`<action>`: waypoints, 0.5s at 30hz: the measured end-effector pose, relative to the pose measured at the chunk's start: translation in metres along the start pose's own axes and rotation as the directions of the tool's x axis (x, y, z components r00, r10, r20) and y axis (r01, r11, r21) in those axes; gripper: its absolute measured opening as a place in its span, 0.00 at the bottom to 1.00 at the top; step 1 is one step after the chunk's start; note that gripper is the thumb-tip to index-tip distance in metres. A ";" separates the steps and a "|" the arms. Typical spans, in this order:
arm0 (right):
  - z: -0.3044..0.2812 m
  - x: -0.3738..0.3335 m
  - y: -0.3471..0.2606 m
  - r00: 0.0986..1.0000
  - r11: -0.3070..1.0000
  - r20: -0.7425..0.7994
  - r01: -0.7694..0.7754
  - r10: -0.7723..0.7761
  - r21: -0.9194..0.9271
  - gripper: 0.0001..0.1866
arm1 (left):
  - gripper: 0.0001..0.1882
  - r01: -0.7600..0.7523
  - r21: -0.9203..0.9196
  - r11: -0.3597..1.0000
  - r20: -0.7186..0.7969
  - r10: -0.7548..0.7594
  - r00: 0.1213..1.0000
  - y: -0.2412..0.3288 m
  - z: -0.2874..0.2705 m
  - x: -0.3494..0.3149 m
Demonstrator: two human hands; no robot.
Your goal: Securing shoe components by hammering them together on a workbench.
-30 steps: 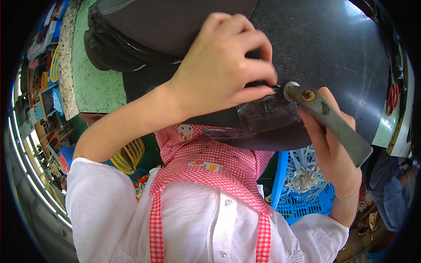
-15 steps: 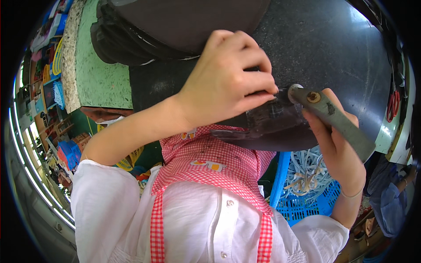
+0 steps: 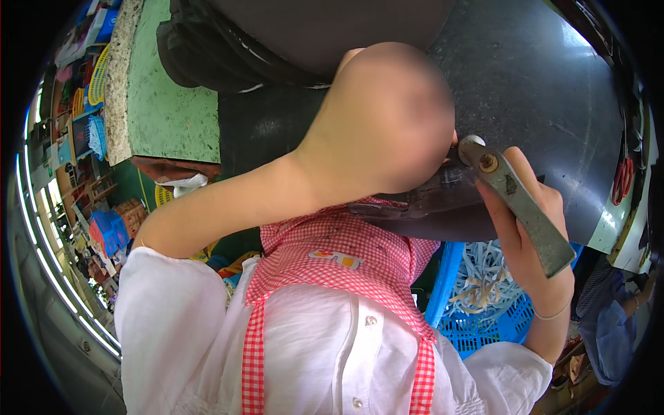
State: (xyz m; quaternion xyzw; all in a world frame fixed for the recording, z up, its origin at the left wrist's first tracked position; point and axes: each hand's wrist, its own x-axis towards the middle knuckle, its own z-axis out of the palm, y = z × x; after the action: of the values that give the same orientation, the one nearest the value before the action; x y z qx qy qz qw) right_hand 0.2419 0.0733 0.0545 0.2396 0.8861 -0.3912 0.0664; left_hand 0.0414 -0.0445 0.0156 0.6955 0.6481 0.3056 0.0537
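Observation:
My right hand (image 3: pixel 529 200) is closed around a hammer (image 3: pixel 519 197). The handle is mostly hidden beneath the metal head, which has a round face at one end and a flat wedge at the other. That round face lies just right of my left hand (image 3: pixel 387 121), above the black work surface (image 3: pixel 546 97). My left hand's fingers are smeared by a blur, so whatever they hold cannot be made out. Below both hands, a thin dark sheet (image 3: pixel 443 218) with shiny streaks reaches over the near edge, by my red checked apron (image 3: pixel 325 235).
A pile of dark sheets (image 3: pixel 200 52) lies at the far left, beside a green tabletop (image 3: pixel 176 114). A blue basket (image 3: pixel 477 332) of pale strips (image 3: pixel 484 277) stands below the near edge. Red-handled scissors (image 3: pixel 622 181) hang at the right. A person's blue sleeve (image 3: pixel 612 335) shows at the lower right.
The view has shifted, carrying most things slightly right. My left hand has turned and its fingers are now blurred. The hammer's wedge end has swung toward me and slightly left.

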 end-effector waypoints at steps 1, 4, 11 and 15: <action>0.001 0.001 0.000 1.000 1.000 -0.004 -0.001 0.001 -0.001 0.18 | 0.10 -0.004 0.000 1.000 -0.001 0.004 1.000 -0.002 -0.001 -0.003; 0.005 0.009 0.002 0.937 0.974 -0.317 0.194 -0.148 0.119 0.08 | 0.09 -0.090 0.017 0.996 0.045 0.089 0.995 -0.003 0.006 -0.013; -0.001 0.007 -0.013 0.972 0.988 -0.186 0.151 -0.142 0.039 0.09 | 0.09 0.012 0.020 1.000 -0.006 -0.012 1.000 0.002 -0.002 -0.013; -0.002 0.006 -0.007 0.983 0.990 -0.177 0.073 -0.050 0.121 0.07 | 0.09 -0.034 0.034 0.999 0.025 0.033 0.999 0.002 0.002 -0.021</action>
State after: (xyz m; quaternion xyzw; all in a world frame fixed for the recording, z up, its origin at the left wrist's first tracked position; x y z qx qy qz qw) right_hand 0.2334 0.0727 0.0588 0.2491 0.8688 -0.4262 -0.0387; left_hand 0.0446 -0.0640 0.0077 0.7109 0.6406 0.2868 0.0445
